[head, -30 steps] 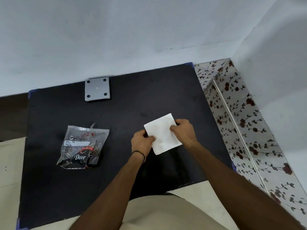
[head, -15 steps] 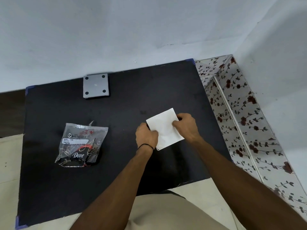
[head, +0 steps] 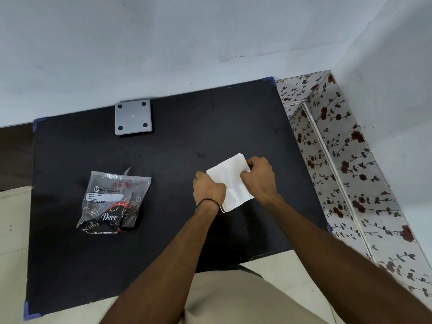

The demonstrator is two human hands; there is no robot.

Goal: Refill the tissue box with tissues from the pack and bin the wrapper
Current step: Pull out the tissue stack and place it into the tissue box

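1. The tissues [head: 230, 183] are out of the wrapper [head: 114, 202], gripped by both hands [head: 209, 189] [head: 258, 176] near the desk's [head: 187, 141] right edge.
2. The wrapper lies near the left edge, unbinned.
3. The grey box [head: 133, 117] at the far edge looks unfilled.

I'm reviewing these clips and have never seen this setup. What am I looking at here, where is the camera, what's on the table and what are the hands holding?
There is no machine: a person wears a wide-angle camera on the head, looking down at their own two bare hands. The left hand and right hand together grip a stack of white tissues over a black table. To the left lies an opened plastic tissue wrapper printed "Dove". Near the wall sits a grey square box with four dark feet showing. No bin is in view.
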